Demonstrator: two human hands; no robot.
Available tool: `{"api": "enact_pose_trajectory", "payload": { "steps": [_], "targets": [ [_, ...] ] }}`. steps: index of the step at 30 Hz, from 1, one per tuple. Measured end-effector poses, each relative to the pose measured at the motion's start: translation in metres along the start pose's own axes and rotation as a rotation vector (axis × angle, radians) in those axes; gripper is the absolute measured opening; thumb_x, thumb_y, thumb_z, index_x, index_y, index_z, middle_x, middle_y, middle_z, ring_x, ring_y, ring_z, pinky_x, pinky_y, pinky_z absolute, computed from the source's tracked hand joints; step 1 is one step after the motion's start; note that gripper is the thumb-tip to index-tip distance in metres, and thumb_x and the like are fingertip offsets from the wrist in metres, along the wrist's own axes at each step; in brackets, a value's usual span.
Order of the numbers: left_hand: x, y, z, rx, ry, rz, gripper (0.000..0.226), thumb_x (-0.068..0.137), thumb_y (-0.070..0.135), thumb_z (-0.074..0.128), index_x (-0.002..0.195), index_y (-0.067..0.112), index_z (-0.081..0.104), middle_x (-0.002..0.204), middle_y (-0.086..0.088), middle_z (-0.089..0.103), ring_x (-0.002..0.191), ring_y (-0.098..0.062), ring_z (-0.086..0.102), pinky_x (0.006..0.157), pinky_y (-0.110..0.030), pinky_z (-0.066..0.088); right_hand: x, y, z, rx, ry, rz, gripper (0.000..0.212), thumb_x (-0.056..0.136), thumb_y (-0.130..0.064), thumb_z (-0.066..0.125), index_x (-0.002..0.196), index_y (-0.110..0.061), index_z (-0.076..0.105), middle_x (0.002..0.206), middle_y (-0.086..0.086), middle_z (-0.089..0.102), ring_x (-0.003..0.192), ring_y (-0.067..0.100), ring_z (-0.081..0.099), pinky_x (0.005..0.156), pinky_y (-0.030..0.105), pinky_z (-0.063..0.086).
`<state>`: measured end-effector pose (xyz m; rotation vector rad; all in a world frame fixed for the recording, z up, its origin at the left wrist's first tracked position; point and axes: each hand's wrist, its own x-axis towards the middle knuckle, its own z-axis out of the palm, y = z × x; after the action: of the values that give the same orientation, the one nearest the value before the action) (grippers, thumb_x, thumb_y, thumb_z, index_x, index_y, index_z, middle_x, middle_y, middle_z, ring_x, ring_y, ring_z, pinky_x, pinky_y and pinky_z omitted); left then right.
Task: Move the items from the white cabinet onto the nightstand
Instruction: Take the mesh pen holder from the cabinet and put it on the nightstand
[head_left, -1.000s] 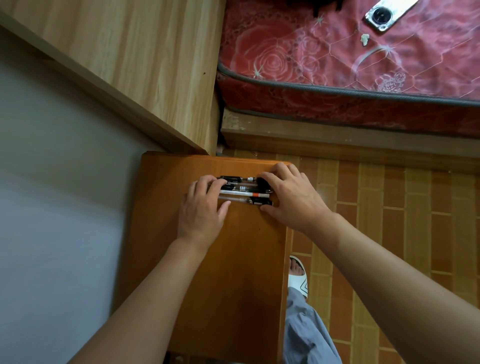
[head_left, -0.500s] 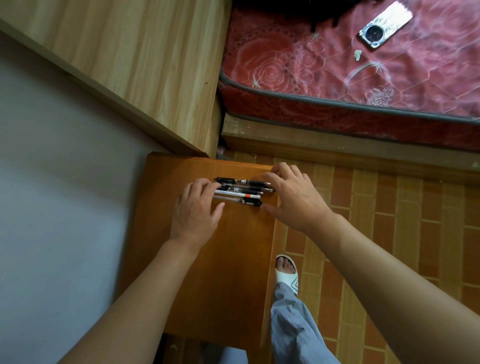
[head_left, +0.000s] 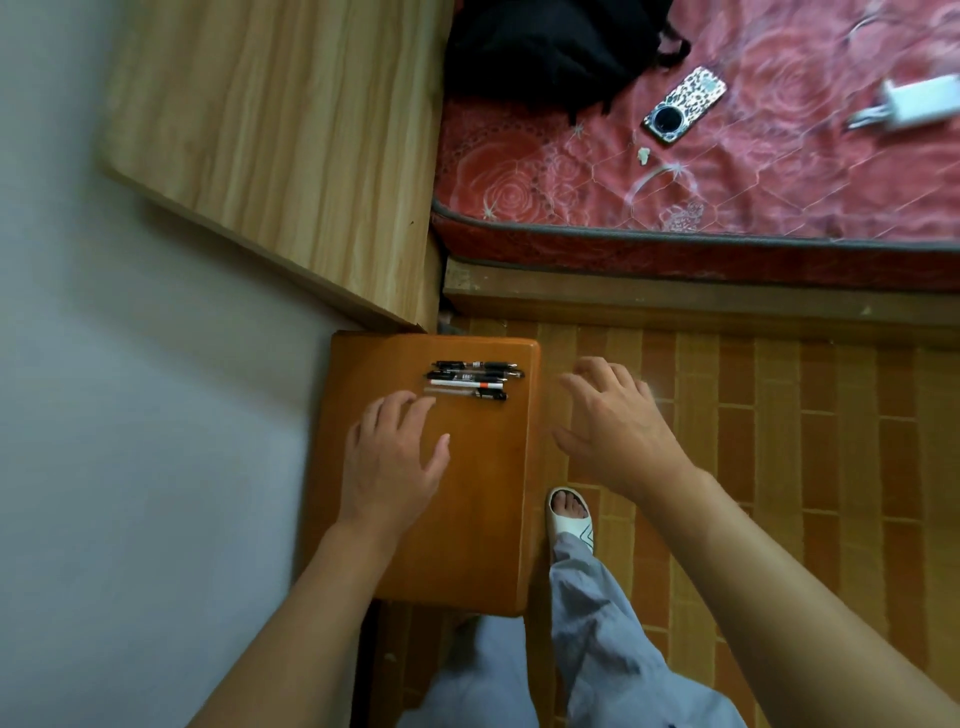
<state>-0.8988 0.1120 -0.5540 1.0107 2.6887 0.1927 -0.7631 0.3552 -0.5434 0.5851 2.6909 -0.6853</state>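
Observation:
Several black and white pens (head_left: 470, 380) lie side by side in a neat row near the far edge of the orange-brown nightstand (head_left: 467, 519). My left hand (head_left: 395, 457) hovers over the nightstand just in front of the pens, fingers relaxed and holding nothing. Off the right edge of the nightstand, above the floor, my right hand (head_left: 613, 426) is spread with nothing in it. Neither hand touches the pens. The white cabinet is not in view.
A light wooden headboard panel (head_left: 280, 156) stands behind the nightstand beside a white wall (head_left: 130, 415). A red mattress (head_left: 727, 171) carries a phone (head_left: 683, 104), a white charger (head_left: 914, 101) and a black bag (head_left: 545, 47). My foot in a white slipper (head_left: 569, 517) is on the patterned floor.
Both hands have let go of the pens and drawn back: the left toward me, the right off the nightstand's right edge. The pens stay in a row.

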Motion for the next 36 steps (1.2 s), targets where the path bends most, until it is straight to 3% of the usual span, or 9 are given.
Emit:
{"api": "enact_pose_trajectory", "payload": {
  "steps": [11,17,26,36],
  "targets": [
    [-0.058,0.039,-0.117,-0.042,0.004,0.138,0.054,0.102,0.048,0.049,0.149,0.024,0.047,0.151,-0.003,0.049,0.143,-0.022,0.041,0.113,-0.051,0.043,-0.15,-0.032,-0.074,0.086,0.122,0.292,0.066,0.098,-0.054,0.056,0.155,-0.026,0.039,0.164,0.002,0.033,0.152,0.024,0.027,0.122,0.05,0.03],
    [-0.078,0.085,-0.187,-0.039,0.08,0.35,0.055,0.1,0.049,0.052,0.147,0.02,0.051,0.147,-0.005,0.053,0.139,-0.024,0.044,0.113,-0.051,0.042,-0.255,-0.05,-0.123,0.081,0.29,0.455,0.065,0.097,-0.053,0.058,0.154,-0.025,0.042,0.162,0.001,0.035,0.15,0.022,0.03,0.12,0.047,0.032],
    [-0.105,0.206,-0.26,-0.018,0.152,0.747,0.056,0.098,0.052,0.054,0.146,0.022,0.053,0.148,-0.003,0.053,0.14,-0.024,0.043,0.113,-0.053,0.039,-0.408,-0.063,-0.15,0.098,0.548,0.746,0.063,0.097,-0.054,0.059,0.151,-0.024,0.049,0.161,0.002,0.039,0.148,0.022,0.034,0.117,0.046,0.035],
    [-0.171,0.36,-0.295,0.002,0.105,1.067,0.065,0.094,0.062,0.039,0.145,0.025,0.055,0.149,0.0,0.054,0.14,-0.023,0.044,0.115,-0.049,0.038,-0.551,-0.034,-0.16,0.184,0.742,1.071,0.062,0.098,-0.053,0.057,0.152,-0.023,0.047,0.161,0.001,0.038,0.146,0.022,0.036,0.116,0.042,0.036]
  ]
}}
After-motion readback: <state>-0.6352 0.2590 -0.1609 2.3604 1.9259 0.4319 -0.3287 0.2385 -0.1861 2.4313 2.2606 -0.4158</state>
